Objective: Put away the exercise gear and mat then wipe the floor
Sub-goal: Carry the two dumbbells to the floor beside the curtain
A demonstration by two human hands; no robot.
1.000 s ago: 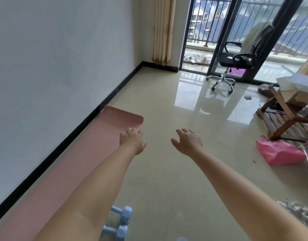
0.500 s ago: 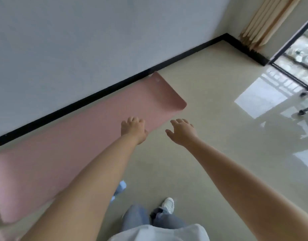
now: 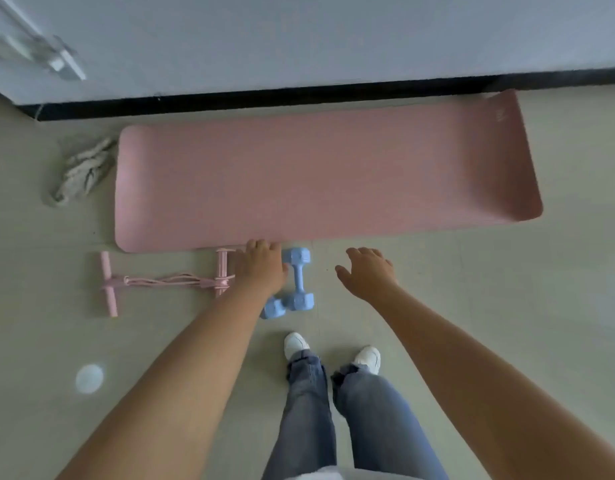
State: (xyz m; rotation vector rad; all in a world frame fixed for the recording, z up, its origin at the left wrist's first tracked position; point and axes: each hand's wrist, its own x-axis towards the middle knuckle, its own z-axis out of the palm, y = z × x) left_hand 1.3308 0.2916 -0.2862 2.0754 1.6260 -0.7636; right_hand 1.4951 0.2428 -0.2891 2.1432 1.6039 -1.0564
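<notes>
The pink exercise mat (image 3: 320,178) lies flat on the floor (image 3: 507,289) along the wall, just beyond both hands. The left hand (image 3: 261,266) hovers with fingers loosely curled, holding nothing; two blue dumbbells (image 3: 297,282) sit just to its right, a pink pedal resistance band (image 3: 167,282) to its left. The right hand (image 3: 368,271) is spread, empty. A mop head (image 3: 82,171) lies far left.

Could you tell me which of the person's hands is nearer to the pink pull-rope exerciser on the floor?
The left. The left hand hovers right at the pink pull-rope exerciser's near handle, overlapping it in view. The right hand is farther away, beyond the blue dumbbells.
</notes>
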